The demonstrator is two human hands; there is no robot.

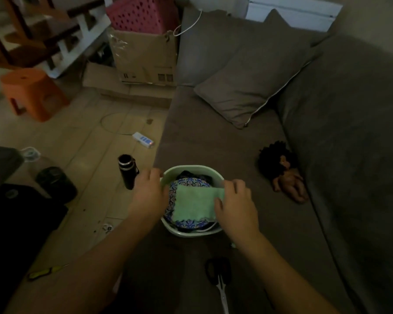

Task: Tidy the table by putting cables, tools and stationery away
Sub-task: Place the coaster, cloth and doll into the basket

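While both bare arms reach forward over the sofa, the left hand lies on the left rim of the tub, its fingers loosely curled over the edge rather than clenched; whether the thumb grips underneath cannot be told. The right hand rests on the right edge of the cloth, fingers bent and pinching the fabric's upper corner, thumb pressed on the near side of that edge. Soft and fuzzy, the cloth is pale green and roughly square, and it lies flat on a round plate with a blue and purple pattern. That plate sits inside the tub, a smooth, pale, rounded plastic basin, with dark things tucked behind it and a thin white cable curling out near the front rim. Just behind the tub toward the camera, scissors with black loop handles and bright blades lie on the brown sofa seat. A dark-haired doll lies to the right by the back cushion, and a plump grey pillow lies farther off. On the tiled floor stand a black metal bottle just left of the tub, a white power strip beyond it, and an orange plastic stool.
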